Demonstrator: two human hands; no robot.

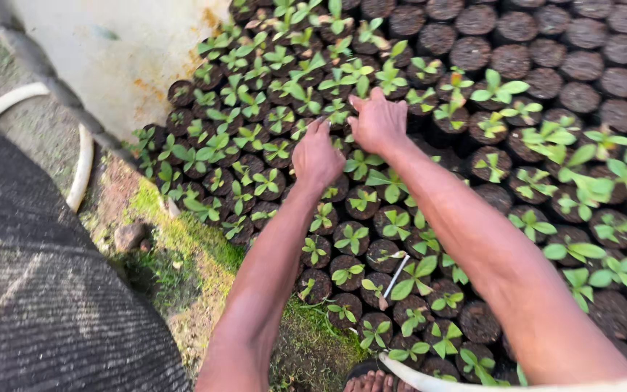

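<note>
Where seedlings (339, 112) crowd (potted): hands (350, 141).

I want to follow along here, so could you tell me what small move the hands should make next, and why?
Probably close both hands around one seedling bag: the left hand and right hand already rest side by side on the packed seedling bags, fingers curled down between plants, nothing lifted yet.

Both hands (350, 141) outstretched — fingers bent.
</note>
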